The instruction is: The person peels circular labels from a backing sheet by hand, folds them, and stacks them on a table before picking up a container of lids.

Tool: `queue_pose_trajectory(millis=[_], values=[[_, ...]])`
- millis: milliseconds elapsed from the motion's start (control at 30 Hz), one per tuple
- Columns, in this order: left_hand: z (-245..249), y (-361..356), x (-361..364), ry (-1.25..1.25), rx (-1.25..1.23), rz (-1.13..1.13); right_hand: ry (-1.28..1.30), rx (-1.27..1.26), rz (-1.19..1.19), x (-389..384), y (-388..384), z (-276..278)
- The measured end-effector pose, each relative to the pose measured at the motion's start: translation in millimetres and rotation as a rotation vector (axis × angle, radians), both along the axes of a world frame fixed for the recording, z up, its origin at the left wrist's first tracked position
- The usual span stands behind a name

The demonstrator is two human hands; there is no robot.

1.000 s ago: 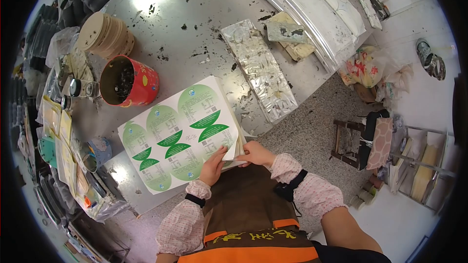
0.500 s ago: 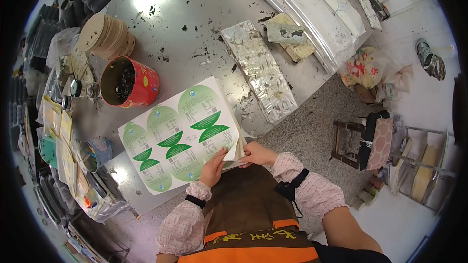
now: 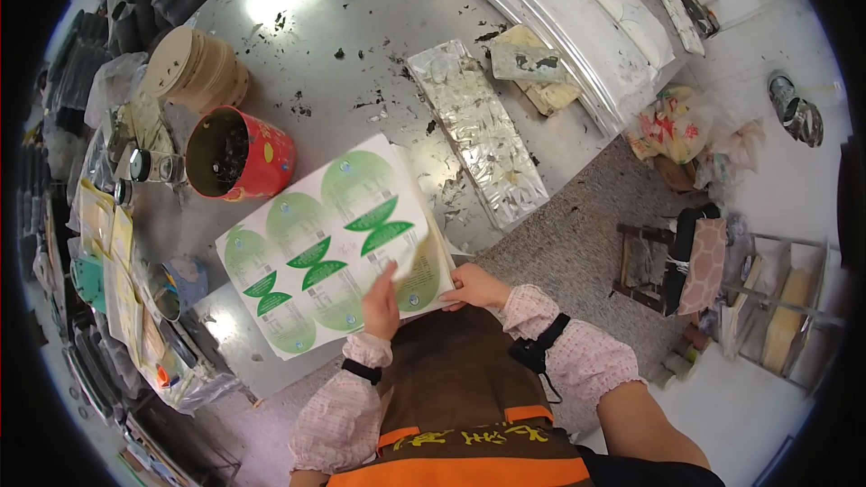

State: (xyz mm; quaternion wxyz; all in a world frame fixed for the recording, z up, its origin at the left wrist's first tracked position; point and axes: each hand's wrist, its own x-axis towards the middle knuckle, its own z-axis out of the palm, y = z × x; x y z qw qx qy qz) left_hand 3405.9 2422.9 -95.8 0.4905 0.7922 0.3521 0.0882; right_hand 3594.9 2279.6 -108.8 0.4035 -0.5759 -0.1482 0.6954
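A stack of printed sheets (image 3: 298, 225) with green round labels lies at the near edge of the metal table. The top sheet's right corner is lifted and curled, showing another printed sheet beneath. My left hand (image 3: 381, 304) is closed on that lifted corner, its fingertips partly blurred. At the stack's lower right corner, my right hand (image 3: 476, 288) pinches the edge of the sheets below. Both forearms wear pink patterned sleeves.
Behind the stack stand a red bucket (image 3: 240, 153) and a pile of round discs (image 3: 194, 68). A foil-covered slab (image 3: 478, 131) lies right of the sheets, near clear plastic sheeting (image 3: 577, 22). Jars (image 3: 158, 165) and a patterned cup (image 3: 183, 284) are at left; a stool (image 3: 649, 257) stands right.
My left hand has moved slightly left with the top sheet's corner, which is peeled back further and uncovers more of the sheet below. My right hand has barely moved.
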Motion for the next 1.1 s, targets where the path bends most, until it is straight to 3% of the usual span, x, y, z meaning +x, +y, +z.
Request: queue_pose_trajectory(millis=[133,233,333,433,533,633,733,933,1033,1100], values=[[35.2,30.3,68.8,-0.230,0.370,0.111,0.023,-0.045,-0.021,-1.6,-0.2,-0.6],[35.8,29.9,92.7,-0.138,0.538,-0.168,0.026,-0.080,0.000,-3.3,-3.0,-8.7],[21.9,7.9,58.4,-0.051,0.047,-0.268,0.134,0.032,-0.068,0.8,-5.3,-1.6],[10.8,-11.6,20.1,0.008,-0.092,-0.287,0.012,0.025,0.038,2.8,-3.1,-1.7],[7.8,-23.2,7.0,-0.112,-0.023,-0.232,-0.201,-0.112,0.050,-10.6,2.9,-1.3],[-4.7,-15.6,0.1,-0.150,-0.082,-0.236,-0.151,-0.039,0.027,-6.8,2.1,3.7],[-11.2,-10.0,-10.2,-0.039,-0.191,-0.225,0.111,0.070,-0.103,-1.9,-7.5,-3.3],[-10.5,-14.9,-8.1,-0.083,-0.328,-0.166,-0.308,-0.157,0.120,-10.7,8.8,2.0],[-6.8,-15.4,-8.5,-0.036,-0.246,-0.209,-0.286,-0.146,0.058,-11.9,10.2,8.4],[-10.7,-16.0,-10.8,-0.071,-0.188,-0.219,-0.129,-0.024,-0.002,-8.3,2.0,1.7]])
